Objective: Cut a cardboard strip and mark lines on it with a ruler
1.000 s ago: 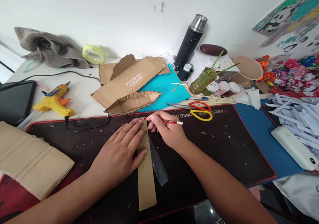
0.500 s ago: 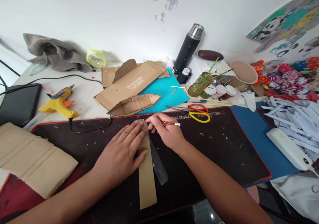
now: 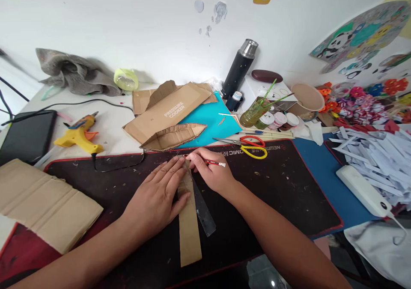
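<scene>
My left hand (image 3: 160,192) lies flat on the upper part of a narrow cardboard strip (image 3: 190,233), fingers stretched out. At the strip's top end my right hand (image 3: 210,171) pinches a red pencil (image 3: 214,163), its white end pointing right; the tip is hidden by the fingers. A clear ruler (image 3: 204,212) lies slanted on the dark mat just right of the strip, partly beneath it. Beyond the hands sits a boat-shaped cardboard piece (image 3: 175,137), with scissors (image 3: 250,145) with red and yellow handles to its right.
Folded cardboard (image 3: 48,203) and a yellow glue gun (image 3: 78,139) lie at the left. Behind are a flat box (image 3: 167,109) and blue sheet (image 3: 215,124). A black flask (image 3: 237,72), brush jar (image 3: 252,114), paper strips (image 3: 372,160) and white device (image 3: 362,190) stand or lie rightward.
The camera view has shifted slightly. My right hand and the pencil have moved a little left along the strip's top; my left hand stays on the strip.
</scene>
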`<state>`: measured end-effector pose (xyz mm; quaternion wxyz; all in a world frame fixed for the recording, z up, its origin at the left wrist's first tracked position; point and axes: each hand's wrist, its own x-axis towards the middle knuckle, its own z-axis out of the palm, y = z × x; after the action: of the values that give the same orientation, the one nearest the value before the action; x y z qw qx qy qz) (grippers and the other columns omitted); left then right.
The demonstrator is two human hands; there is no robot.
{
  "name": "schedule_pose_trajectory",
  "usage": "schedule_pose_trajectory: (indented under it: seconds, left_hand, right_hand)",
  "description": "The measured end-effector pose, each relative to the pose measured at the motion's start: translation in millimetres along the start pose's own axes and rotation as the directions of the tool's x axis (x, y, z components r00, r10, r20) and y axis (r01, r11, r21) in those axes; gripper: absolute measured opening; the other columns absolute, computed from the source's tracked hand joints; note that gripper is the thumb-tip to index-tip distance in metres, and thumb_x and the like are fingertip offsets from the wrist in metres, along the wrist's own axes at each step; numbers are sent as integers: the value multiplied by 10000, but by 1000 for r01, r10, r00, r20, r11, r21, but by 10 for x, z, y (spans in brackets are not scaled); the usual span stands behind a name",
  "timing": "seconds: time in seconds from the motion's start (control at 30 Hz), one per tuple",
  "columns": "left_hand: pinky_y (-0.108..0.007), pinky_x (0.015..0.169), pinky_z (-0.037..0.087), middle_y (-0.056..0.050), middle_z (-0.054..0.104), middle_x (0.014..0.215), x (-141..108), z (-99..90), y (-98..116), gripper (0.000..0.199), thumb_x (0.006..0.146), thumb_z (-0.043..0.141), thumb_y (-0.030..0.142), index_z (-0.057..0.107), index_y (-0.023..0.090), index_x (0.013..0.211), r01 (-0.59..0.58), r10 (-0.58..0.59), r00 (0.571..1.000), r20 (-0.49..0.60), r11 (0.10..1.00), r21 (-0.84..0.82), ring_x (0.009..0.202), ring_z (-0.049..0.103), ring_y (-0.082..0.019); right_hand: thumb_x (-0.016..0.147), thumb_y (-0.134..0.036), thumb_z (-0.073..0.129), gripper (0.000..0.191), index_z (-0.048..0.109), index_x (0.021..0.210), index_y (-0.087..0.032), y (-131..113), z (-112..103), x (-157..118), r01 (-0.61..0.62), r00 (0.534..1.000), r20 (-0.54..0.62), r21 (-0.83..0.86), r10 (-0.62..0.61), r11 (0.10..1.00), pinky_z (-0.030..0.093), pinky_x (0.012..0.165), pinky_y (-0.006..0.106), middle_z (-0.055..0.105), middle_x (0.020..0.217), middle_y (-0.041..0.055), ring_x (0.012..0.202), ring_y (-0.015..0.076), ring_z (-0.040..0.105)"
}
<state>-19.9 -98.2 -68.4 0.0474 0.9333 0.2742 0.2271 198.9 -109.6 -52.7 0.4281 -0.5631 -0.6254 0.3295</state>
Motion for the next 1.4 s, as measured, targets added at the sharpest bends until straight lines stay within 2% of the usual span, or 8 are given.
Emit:
schedule_pose_trajectory:
  seconds: [0.13,0.27,0.43,0.7,1.07,1.17,1.27,1.4]
  left_hand:
    - [-536,1240,522,-193,624,1620,-6,6,-6,552,1105,545,393,533,117,1583,-2,2,1000,3,1000,10,1541,574,-340]
    - [-538,1247,514,-183,629,1618,-7,12,-7,532,1101,544,397,552,133,1563,6,-6,1000,14,1000,14,1534,582,-342]
    - [-545,1249,513,-201,607,1635,3,4,3,523,1098,541,381,558,107,1543,3,-3,1000,16,1000,20,1546,567,-348]
    - [-548,1228,528,-232,630,1601,6,-3,-7,513,1101,558,385,575,74,1508,-19,19,1000,15,999,34,1530,580,-362]
    - [-530,1237,517,-219,622,1615,-6,8,-10,468,1115,531,396,595,98,1470,-22,22,1000,11,999,44,1527,585,-347]
    - [-519,1240,507,-214,622,1616,-5,9,-9,465,1122,516,400,593,99,1468,-24,23,1000,16,998,65,1529,582,-339]
    - [-519,1210,514,-222,639,1594,5,-4,1,475,1127,500,410,611,79,1448,-38,35,999,27,994,105,1506,596,-350]
    - [-531,1114,536,-221,707,1493,17,-52,49,443,1126,501,413,685,81,1355,-41,38,999,19,979,201,1385,663,-382]
  right_hand:
    - [1144,-462,526,367,705,903,-252,-47,-14,-12,46,999,7,-56,-46,997,536,771,307,777,833,13,775,179,725]
    - [1138,-416,535,327,700,911,-248,-75,-25,-41,56,998,11,-40,-56,998,524,765,304,774,835,11,772,175,720]
    - [1146,-431,514,381,663,848,-247,-93,-48,-101,34,999,25,-45,-33,998,519,745,302,730,778,1,721,164,691]
    - [1159,-452,506,403,710,885,-237,-104,-98,-273,0,1000,21,5,0,1000,528,707,288,714,758,-5,674,150,680]
    - [1162,-430,521,413,739,877,-226,-114,-151,-495,-37,999,19,58,36,998,547,697,282,721,725,-4,649,143,682]
    - [1165,-435,527,416,756,889,-223,-92,-157,-585,-59,998,-25,102,62,993,557,677,278,722,708,-4,626,138,687]
    - [1160,-474,542,395,777,964,-223,-72,-152,-645,-86,989,-105,152,103,985,569,639,271,753,760,11,652,148,720]
    - [1137,-482,591,326,792,1090,-230,-87,-135,-615,-107,986,-106,171,126,979,605,664,277,834,1014,59,779,171,798]
